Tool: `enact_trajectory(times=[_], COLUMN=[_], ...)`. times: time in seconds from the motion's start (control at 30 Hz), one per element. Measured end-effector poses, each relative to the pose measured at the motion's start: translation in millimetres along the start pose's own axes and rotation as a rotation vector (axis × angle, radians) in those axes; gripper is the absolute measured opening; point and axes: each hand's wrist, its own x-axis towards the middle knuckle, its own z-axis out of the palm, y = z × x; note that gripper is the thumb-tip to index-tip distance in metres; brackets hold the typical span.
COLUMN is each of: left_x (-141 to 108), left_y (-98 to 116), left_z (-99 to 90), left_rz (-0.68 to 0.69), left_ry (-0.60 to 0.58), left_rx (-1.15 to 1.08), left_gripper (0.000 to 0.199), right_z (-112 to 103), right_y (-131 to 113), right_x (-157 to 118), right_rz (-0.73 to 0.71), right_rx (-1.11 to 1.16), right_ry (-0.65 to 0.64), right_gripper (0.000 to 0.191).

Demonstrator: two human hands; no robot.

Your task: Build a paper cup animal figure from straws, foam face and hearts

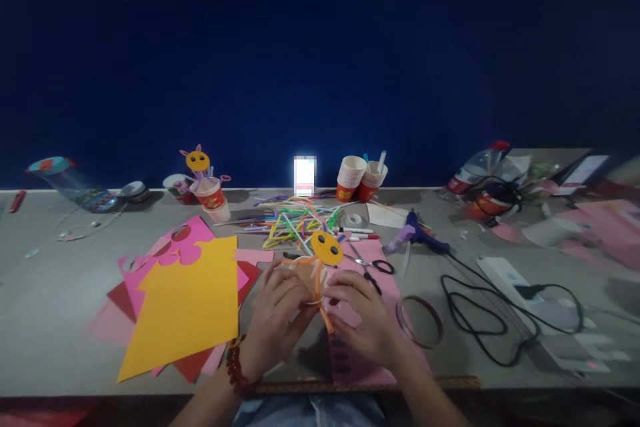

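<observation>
A paper cup [303,272] is tilted in front of me so that its white rim and inside show. My left hand [280,303] is closed around the cup's left side, the thumb below the rim. An orange pipe cleaner [318,280] runs across the opening and sticks out below. At the cup's right rim, the curled fingers and thumb of my right hand [364,317] close on that pipe cleaner; the exact contact is partly hidden. Above the cup stands a yellow animal face [327,248] with black eyes and pipe-cleaner ears.
Yellow paper [195,307] covers pink and red sheets at left. Behind the hands lie many pipe cleaners [295,223]; black-handled scissors [383,267] rest on pink paper [370,360]. At right are a tape ring [420,321], glue gun [425,235] and cable [470,327]. A finished-looking cup figure [210,195] stands back left.
</observation>
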Motion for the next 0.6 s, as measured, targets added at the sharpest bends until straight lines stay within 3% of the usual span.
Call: enact_trajectory(times=[0.2, 0.43, 0.6], left_x=[-0.1, -2.7, -3.3], left_y=[2.0, -1.2, -1.2], left_z=[-3.0, -2.7, -0.4], left_rz=[0.024, 0.042, 0.058], left_ry=[0.003, -0.049, -0.023], left_rx=[0.005, 0.01, 0.041], left_gripper=[0.01, 0.008, 0.008], right_z=[4.7, 3.6, 1.0], right_y=[-2.0, 2.4, -0.1], right_x=[-0.5, -3.5, 1.1], right_rz=[0.001, 0.004, -0.027], right_rx=[0.111, 0.081, 0.053], right_ry=[0.037, -0.011, -0.012], right_gripper=[0.015, 0.014, 0.01])
